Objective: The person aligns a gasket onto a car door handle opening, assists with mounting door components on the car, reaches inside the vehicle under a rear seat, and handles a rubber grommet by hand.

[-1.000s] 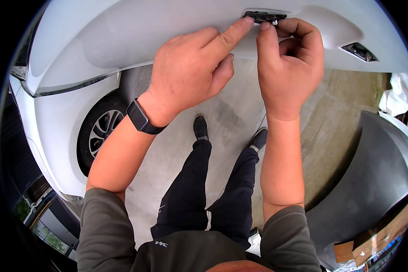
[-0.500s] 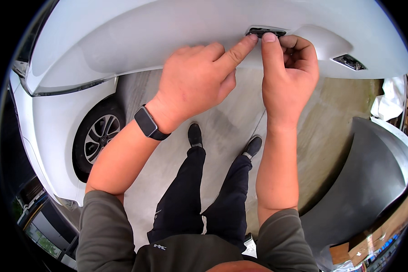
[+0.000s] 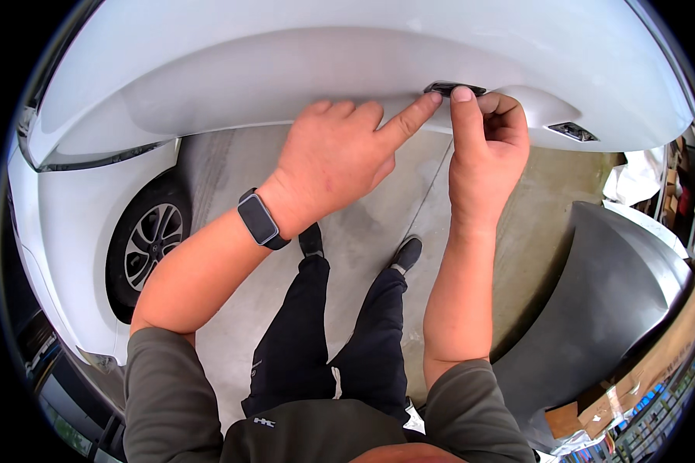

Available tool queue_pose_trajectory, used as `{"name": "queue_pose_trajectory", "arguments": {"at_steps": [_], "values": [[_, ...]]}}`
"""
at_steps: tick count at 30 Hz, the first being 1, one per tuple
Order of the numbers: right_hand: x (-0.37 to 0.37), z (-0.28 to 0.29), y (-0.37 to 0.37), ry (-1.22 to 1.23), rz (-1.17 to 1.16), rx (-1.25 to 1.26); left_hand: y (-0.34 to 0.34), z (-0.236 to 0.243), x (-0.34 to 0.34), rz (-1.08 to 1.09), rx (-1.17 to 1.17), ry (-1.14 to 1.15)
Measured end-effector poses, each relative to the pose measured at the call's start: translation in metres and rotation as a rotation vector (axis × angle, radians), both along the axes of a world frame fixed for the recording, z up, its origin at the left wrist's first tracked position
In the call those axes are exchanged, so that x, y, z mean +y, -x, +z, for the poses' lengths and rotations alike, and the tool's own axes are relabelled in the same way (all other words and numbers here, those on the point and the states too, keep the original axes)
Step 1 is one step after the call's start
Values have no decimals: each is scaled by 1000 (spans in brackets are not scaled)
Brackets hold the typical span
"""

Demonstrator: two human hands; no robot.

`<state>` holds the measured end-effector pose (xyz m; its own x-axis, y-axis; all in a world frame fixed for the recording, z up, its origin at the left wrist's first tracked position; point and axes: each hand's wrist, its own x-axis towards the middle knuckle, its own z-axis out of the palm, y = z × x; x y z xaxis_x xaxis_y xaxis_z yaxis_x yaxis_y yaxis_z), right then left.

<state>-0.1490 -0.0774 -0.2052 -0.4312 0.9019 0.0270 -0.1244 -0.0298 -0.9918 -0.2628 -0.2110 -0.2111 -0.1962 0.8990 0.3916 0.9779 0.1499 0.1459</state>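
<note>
A small dark elongated part (image 3: 449,87) sits at a slot in a light silver car door panel (image 3: 286,69). My right hand (image 3: 489,143) grips its right side, thumb on its front and the other fingers curled behind. With the index finger stretched out, my left hand (image 3: 328,158) touches the part's left end. Its other fingers are loosely bent and hold nothing. The part's back is hidden, and I cannot tell how deep it sits in the slot. A second dark opening (image 3: 572,131) lies to the right in the panel.
A white car fender (image 3: 62,231) with a wheel (image 3: 153,245) stands at the left. On the right rests a dark grey curved body panel (image 3: 587,309), with cardboard (image 3: 633,397) beside it. White wrapping (image 3: 633,176) hangs at the far right. The floor (image 3: 378,201) is concrete.
The door panel and both hands now appear slightly lower in view, and the surroundings have shifted left. The fingers stay at the dark part, which looks tilted a little differently.
</note>
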Motion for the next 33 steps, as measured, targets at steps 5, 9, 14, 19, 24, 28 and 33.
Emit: {"name": "queue_pose_trajectory", "arguments": {"at_steps": [5, 9, 14, 19, 24, 28, 33], "values": [[0, -15, 2, -101, -40, 10, -3, -1, 2, 12, -1, 17], [-1, -34, 9, -262, -127, 62, 4, -3, 1, -6, 3, 0], [9, -45, 9, -364, -164, 67, 4, 13, 4, 17, 101, 85], [15, -43, -8, -429, -38, -56, 1, 12, 4, 10, 150, 108], [18, -32, -5, -375, -47, -93, -6, 16, 6, 31, 133, 142], [14, -20, 1, -311, -86, -179, -8, 15, 9, 25, 127, 123], [16, -19, -4, -277, -48, -189, -13, 15, 12, 14, 126, 130]]}}
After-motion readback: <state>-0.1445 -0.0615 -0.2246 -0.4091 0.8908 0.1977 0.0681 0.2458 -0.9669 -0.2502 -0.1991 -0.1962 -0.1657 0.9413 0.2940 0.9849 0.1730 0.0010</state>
